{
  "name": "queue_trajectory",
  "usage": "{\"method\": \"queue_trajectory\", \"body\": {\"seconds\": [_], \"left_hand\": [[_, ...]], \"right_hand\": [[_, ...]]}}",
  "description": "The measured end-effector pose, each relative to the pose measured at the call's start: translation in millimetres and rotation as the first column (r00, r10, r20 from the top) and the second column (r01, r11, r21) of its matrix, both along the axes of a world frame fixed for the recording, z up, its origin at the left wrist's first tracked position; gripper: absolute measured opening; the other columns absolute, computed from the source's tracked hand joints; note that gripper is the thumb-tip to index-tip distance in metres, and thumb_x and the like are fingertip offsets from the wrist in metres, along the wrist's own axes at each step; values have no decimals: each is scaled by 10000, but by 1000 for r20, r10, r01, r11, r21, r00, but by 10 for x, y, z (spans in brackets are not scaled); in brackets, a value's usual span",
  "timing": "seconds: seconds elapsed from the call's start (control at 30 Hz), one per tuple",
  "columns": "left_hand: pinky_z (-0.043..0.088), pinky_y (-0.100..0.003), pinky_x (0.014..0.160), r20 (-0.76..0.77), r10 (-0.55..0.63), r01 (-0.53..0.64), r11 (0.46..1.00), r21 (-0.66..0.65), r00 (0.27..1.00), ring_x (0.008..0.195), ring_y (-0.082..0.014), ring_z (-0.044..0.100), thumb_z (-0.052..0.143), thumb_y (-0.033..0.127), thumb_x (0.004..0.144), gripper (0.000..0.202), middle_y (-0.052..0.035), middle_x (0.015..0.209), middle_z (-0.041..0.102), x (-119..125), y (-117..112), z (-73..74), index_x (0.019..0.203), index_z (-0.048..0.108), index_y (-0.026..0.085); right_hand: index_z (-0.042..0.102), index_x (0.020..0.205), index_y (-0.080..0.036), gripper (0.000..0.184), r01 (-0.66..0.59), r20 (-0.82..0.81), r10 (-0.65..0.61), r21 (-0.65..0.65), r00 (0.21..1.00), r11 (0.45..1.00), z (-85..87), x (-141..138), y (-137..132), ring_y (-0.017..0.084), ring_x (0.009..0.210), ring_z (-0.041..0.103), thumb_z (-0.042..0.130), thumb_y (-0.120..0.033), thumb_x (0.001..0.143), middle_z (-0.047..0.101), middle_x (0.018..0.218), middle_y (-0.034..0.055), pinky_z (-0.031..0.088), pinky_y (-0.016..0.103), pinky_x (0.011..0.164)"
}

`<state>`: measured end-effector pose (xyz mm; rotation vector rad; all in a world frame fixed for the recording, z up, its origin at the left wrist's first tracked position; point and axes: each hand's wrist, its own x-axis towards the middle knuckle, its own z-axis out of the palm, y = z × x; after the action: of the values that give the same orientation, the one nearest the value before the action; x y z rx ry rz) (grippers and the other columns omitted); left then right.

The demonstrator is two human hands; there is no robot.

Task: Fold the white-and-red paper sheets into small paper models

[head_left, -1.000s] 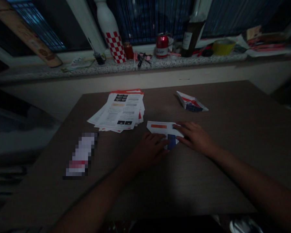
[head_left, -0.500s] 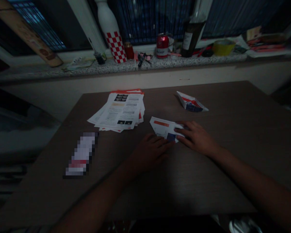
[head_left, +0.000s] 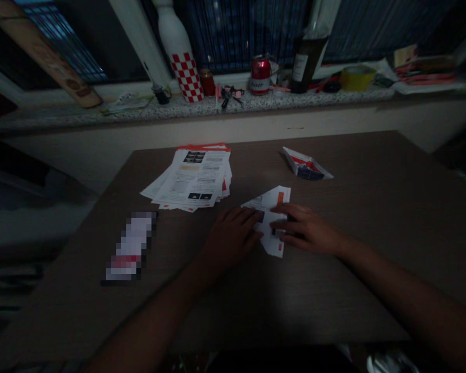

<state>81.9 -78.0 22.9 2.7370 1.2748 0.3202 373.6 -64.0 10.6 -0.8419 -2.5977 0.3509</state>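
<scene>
A folded sheet of printed paper (head_left: 272, 207) lies flat on the brown table, its creased sides making a pointed shape. My left hand (head_left: 233, 235) rests on the paper's left corner, fingers stretched out. From the other side my right hand (head_left: 308, 228) lies over the right edge, its fingers spread across the print. Both hands press down on the sheet without gripping it, and they cover parts of it. Farther back sits a folded paper boat (head_left: 308, 165) with red and dark blue print, apart from both hands.
A fanned stack of printed sheets (head_left: 194, 178) lies at the back left. Nearer is a phone (head_left: 130, 246) with a blurred screen. Behind the table, the granite windowsill (head_left: 140, 111) bears a checkered white bottle (head_left: 184, 67), a red can (head_left: 260, 75), a dark bottle (head_left: 305, 65) and a yellow tape roll (head_left: 357, 77).
The folded paper has been turned about a quarter turn, so its straight long edge now faces right. My left hand has shifted slightly left and away from me; the right hand stays near the paper.
</scene>
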Motion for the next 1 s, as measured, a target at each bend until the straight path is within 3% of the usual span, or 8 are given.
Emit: {"method": "queue_trajectory", "body": {"seconds": [0.27,0.47,0.6,0.7,0.83,1.0], "left_hand": [[397,-568,1213,22,-7,8,999,-40,1000,1502,-323,473,523,521,1094,499,-63,1657,503,-40,55,-63,1533,569,289],[274,-600,1294,32,-29,31,997,-71,999,1547,-317,429,557,601,1058,575,-75,1684,466,-54,93,-112,1533,560,278],[268,-586,1302,25,-27,28,999,-40,999,1554,-313,418,537,562,1076,550,-90,1709,422,-40,86,-124,1535,552,260],[319,-555,1282,21,-10,11,1000,-15,1000,1512,-320,463,530,523,1087,543,-107,1671,467,-23,64,-89,1556,532,250],[395,-535,1236,39,-25,27,999,-40,999,1432,-322,535,571,542,1068,592,-111,1591,551,-28,35,-37,1581,505,255],[399,-578,1231,33,-61,63,996,-57,998,1476,-370,493,706,617,970,673,-113,1640,494,-71,36,-41,1548,563,304]], "right_hand": [[608,1506,-308,441,51,-39,-51,-13,998,999,-25,47,76,326,1463,544,579,-402,1077,591,1572,116,482,589,1186],[550,1557,-278,489,71,16,-70,-30,997,997,-31,95,104,311,1526,482,578,-397,1084,527,1643,111,404,590,1254],[597,1513,-264,455,80,42,-78,-42,996,996,-44,99,100,319,1420,589,578,-402,1080,619,1555,115,487,583,1178],[661,1436,-235,406,78,43,-78,-10,996,997,-27,88,89,326,1326,636,569,-411,1082,678,1471,122,539,561,1106],[703,1373,-234,363,75,61,-77,42,995,996,-3,63,64,344,1276,653,591,-401,1071,709,1407,124,547,579,1065],[721,1338,-227,331,56,-12,-55,26,998,998,-40,50,39,344,1312,654,643,-349,1041,705,1368,153,546,562,1100]]}}
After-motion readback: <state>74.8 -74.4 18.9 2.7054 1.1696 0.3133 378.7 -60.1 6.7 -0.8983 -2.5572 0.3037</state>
